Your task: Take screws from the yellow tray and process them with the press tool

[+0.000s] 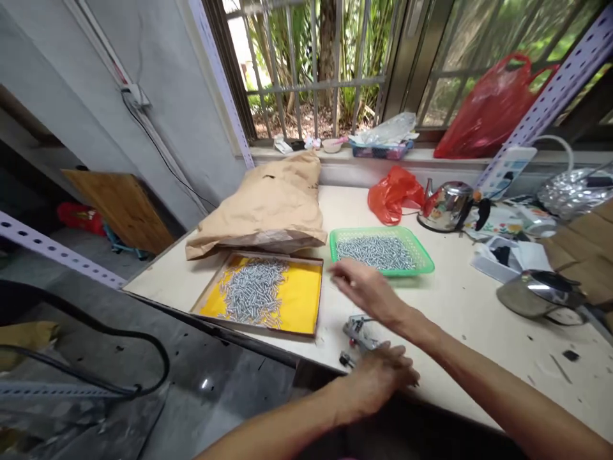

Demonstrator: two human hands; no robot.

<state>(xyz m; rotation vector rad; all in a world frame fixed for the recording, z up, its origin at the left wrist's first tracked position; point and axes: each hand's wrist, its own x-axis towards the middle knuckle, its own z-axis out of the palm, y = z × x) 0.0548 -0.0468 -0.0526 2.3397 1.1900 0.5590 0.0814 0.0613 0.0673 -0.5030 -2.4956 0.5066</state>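
My left hand (383,377) is closed over the near end of a small metal clamp-like device (355,329) at the table's front edge. The palm hides much of that device. My right hand (361,284) hovers above the table, between the yellow-lined tray and the green basket, its fingers curled together and slightly blurred; anything held in them is too small to make out. Many small silvery screw-like pieces (253,291) lie in the shallow tray (306,294). More such pieces (376,252) fill the green plastic basket (424,259) just beyond my right hand.
A big brown paper sack (268,198) lies behind the tray. Toward the right stand a red plastic bag (395,195), a steel kettle (447,207), a white box (495,259) and a metal pot (541,297). A purple perforated post (550,105) rises at the right.
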